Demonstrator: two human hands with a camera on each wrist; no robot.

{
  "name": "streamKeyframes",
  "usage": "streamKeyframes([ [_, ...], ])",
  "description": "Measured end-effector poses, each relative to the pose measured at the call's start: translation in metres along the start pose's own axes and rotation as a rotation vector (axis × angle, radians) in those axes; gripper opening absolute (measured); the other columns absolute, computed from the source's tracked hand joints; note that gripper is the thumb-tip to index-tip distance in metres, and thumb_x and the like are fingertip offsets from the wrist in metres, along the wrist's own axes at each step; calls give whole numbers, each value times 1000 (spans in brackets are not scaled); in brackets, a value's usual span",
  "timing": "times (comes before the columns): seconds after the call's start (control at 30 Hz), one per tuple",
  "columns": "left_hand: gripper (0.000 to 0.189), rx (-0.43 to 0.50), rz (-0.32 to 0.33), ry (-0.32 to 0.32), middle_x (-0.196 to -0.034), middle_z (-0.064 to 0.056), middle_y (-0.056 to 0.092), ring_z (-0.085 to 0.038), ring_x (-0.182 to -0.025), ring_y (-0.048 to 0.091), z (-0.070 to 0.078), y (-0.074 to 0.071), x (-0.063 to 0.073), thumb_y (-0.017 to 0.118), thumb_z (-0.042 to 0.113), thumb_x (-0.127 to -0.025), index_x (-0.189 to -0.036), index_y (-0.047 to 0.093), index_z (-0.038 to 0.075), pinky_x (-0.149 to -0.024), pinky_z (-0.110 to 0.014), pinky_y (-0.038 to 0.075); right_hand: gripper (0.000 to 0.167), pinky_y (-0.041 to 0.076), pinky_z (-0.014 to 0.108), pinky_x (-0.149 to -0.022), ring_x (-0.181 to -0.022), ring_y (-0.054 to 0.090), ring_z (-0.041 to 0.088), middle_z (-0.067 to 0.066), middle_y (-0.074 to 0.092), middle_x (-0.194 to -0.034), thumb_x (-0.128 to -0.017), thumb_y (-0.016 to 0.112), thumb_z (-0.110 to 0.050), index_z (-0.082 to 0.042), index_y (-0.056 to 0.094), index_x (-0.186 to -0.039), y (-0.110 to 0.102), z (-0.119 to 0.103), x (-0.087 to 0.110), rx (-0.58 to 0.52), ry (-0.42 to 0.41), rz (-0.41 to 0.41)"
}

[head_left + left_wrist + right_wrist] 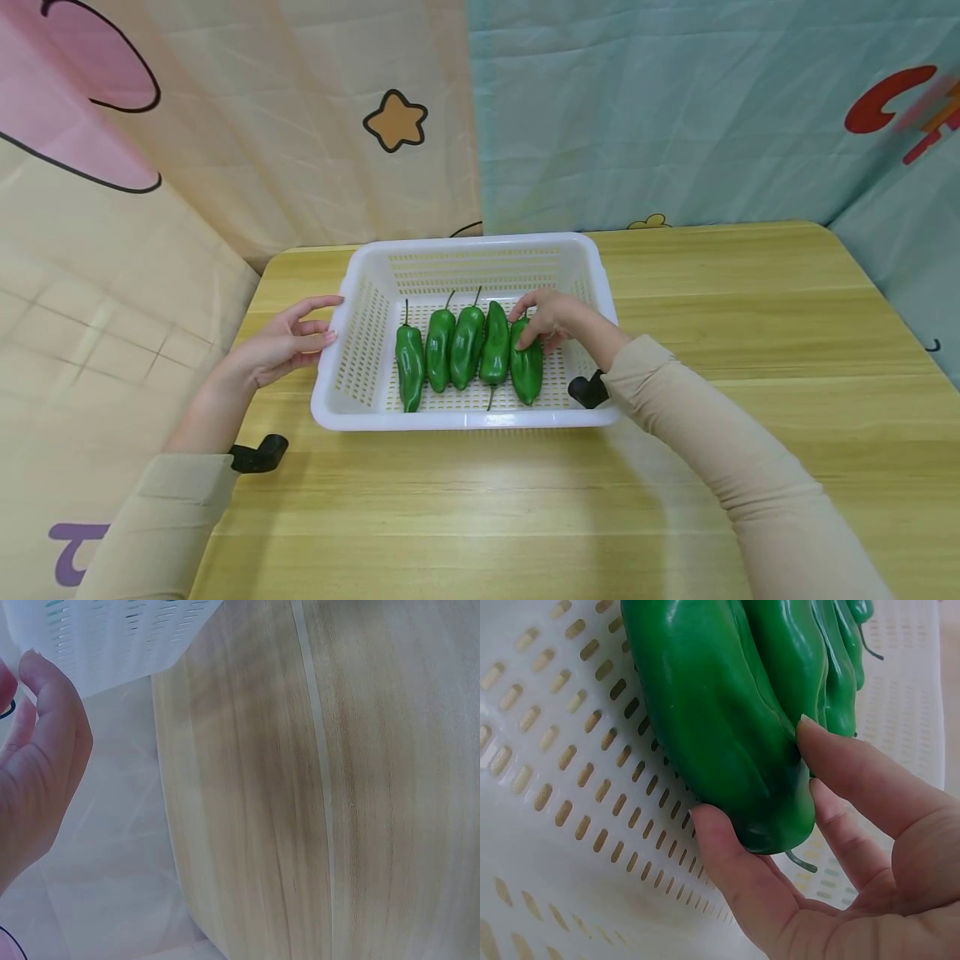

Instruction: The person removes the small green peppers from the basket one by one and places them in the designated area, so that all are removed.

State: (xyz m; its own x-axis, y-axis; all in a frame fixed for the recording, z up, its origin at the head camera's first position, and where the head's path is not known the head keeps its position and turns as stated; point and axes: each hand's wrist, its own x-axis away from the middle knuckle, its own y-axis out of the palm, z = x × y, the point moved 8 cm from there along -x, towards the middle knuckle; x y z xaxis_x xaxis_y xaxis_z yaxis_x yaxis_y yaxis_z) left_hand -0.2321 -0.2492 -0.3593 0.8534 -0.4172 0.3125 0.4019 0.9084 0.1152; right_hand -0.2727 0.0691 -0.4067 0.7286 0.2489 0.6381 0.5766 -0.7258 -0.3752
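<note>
A white plastic basket [465, 421] holds several glossy green chili peppers [467, 346] lying side by side. My right hand [549, 317] reaches over the right side and pinches the rightmost green pepper [528, 375] at its stem end. In the right wrist view, thumb and fingers lie on either side of that pepper [697, 712], with its short stem [801, 862] showing below. My left hand [288, 342] is at the basket's left rim, fingertips touching it, fingers extended. The left wrist view shows a finger [56, 697] against the basket's outer edge [112, 645].
The basket stands near the back of a wooden table [480, 508]. Behind it hang printed curtains [637, 108], with a star [395, 122] on one. The fourth pepper from the left [494, 346] has its stem toward me; the others point theirs away.
</note>
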Motion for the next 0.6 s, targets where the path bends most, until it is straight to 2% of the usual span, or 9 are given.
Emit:
streamKeyframes([
  [0.3,44,12,-12,3,-89,-4,63,-16,-81,65,-1,-1,-1,55,-6,-90,-123,45,21,-69,-28,56,46,56,39,-69,-76,57,20,17,51,-112,-73,72,10,-5,56,-114,0,-2,0,11,-31,17],
  [0.6,44,37,-28,9,-90,-4,64,-17,-81,65,-1,0,-2,54,-6,-90,-123,45,20,-69,-29,56,46,56,37,-67,-77,57,20,16,49,-115,-74,71,9,-6,56,-115,-4,-8,2,9,-69,33],
])
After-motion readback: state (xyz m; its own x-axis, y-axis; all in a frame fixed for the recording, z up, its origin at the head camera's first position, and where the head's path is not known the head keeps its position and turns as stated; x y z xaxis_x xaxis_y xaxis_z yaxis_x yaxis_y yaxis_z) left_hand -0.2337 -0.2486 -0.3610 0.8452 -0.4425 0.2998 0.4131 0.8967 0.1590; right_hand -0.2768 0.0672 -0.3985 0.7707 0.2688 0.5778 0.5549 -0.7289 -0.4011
